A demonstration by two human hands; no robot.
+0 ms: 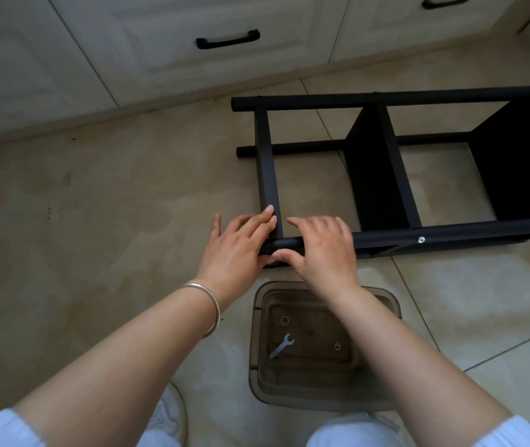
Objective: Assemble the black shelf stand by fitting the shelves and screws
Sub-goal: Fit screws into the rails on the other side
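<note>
The black shelf stand (383, 175) lies on its side on the tiled floor, with two shelf panels fitted between its poles. A silver screw (421, 240) sits in the near pole (466, 232). My left hand (236, 250) lies over the left end of that pole, its straight fingers resting on the end crossbar (267, 162). My right hand (321, 250) grips the same pole just beside it, fingers over the top and thumb against the near side. The joint of pole and crossbar is partly hidden by both hands.
A clear brownish plastic box (257, 366) stands on the floor just below my hands, holding a small flat wrench (281, 346) and two ring-shaped washers (285, 320). White cabinet drawers with black handles (227, 40) run along the far side. My knees are at the bottom edge.
</note>
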